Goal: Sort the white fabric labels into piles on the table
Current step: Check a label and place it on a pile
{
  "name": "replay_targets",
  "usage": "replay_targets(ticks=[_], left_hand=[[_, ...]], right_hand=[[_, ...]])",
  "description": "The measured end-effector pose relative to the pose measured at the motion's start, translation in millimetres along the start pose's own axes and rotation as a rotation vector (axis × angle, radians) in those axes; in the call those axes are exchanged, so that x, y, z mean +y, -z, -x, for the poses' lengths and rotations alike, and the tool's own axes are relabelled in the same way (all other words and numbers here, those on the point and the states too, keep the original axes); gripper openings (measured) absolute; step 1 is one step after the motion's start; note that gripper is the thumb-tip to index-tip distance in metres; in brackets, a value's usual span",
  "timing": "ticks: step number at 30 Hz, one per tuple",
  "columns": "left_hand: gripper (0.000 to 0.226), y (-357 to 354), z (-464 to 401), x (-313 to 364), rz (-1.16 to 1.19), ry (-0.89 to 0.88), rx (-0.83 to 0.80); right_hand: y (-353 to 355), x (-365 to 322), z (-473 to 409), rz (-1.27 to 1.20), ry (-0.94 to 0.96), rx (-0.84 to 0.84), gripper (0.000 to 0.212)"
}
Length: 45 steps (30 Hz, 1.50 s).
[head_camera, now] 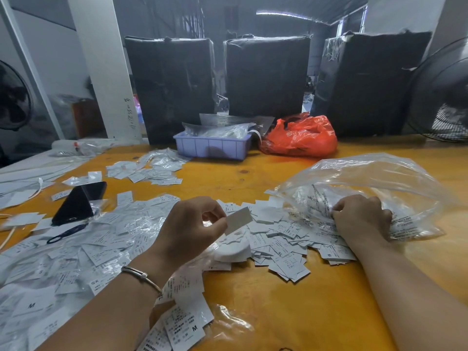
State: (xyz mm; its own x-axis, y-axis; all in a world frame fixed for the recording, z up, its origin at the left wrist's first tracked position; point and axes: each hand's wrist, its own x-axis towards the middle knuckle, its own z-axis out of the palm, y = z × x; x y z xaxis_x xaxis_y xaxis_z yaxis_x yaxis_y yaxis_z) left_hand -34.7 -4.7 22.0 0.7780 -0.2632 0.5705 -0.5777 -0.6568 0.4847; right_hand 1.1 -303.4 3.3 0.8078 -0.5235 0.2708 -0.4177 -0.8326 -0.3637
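Most of the labels look unsorted, my read. Nearest me, a small batch marked M (187, 323) lies under my left forearm next to a scrap of clear plastic (228, 323); cut off at the bottom edge, so I can't say how big it is.

Left side: a wide drift of labels (63, 254) with M, S and XS mixed in, which reads as backlog, not a pile. A phone (78, 202) sits on its far edge.

My left hand (188, 230) pinches one blank-side-up label (239, 219) between thumb and fingers, lifted over the middle heap (283, 239). Size print faces away, can't read it.

My right hand (362, 217) is well apart from the left, fingers curled into labels at the mouth of the clear bag (367, 178). Whether it actually grips any or how many remain inside, can't tell through the crinkled film.

Farther out, a smaller cluster (149, 171) on the orange table (253, 173) might be a finished pile; print too small to confirm.

Beyond that: a lilac bin (210, 148) holding bagged stock, a red bag (301, 138), contents hidden. Could be more work.

Estimate: early, under half done.
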Motion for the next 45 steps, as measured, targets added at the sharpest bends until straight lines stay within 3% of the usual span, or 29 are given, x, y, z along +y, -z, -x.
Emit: replay_targets(ticks=[5,11,14,17,19,29,32,34,35,45], left_hand=[[0.001,-0.7,0.0,1.1,-0.011,-0.041,0.03],[0.005,-3.1,-1.1,-2.5,0.006,-0.007,0.028],[0.006,-4.0,-0.9,-4.4,0.016,0.012,0.03],[0.007,-4.8,-1.4,-4.5,0.011,0.011,0.035],[0.007,-5.4,-1.4,-4.4,0.019,0.011,0.032],[0.007,-5.6,-1.3,-3.5,0.023,0.005,0.033],[0.007,-5.8,-1.3,-3.1,0.025,0.007,0.035],[0.007,-5.9,-0.6,-2.6,0.029,0.007,0.033],[0.007,-5.9,-0.5,-2.3,0.028,0.006,0.032],[0.006,-5.6,-0.5,-2.3,0.038,0.011,0.021]], right_hand=[[0.9,-2.2,2.0,0.013,0.07,0.066,0.016],[4.5,-9.3,1.8,-0.305,0.141,0.381,0.013],[2.4,-10.5,3.6,-0.253,0.137,0.318,0.016],[-1.0,-6.3,3.3,0.064,0.124,0.0,0.038],[-1.2,-5.1,3.3,0.124,0.131,-0.05,0.023],[-1.1,-3.0,0.4,-0.085,0.078,0.156,0.017],[-0.9,-3.2,2.0,0.057,0.084,-0.032,0.039],[-0.4,-4.1,2.8,0.106,0.094,-0.061,0.022],[-0.2,-4.3,2.7,0.092,0.091,-0.03,0.016],[0.5,-5.4,4.4,-0.153,0.069,0.287,0.021]])
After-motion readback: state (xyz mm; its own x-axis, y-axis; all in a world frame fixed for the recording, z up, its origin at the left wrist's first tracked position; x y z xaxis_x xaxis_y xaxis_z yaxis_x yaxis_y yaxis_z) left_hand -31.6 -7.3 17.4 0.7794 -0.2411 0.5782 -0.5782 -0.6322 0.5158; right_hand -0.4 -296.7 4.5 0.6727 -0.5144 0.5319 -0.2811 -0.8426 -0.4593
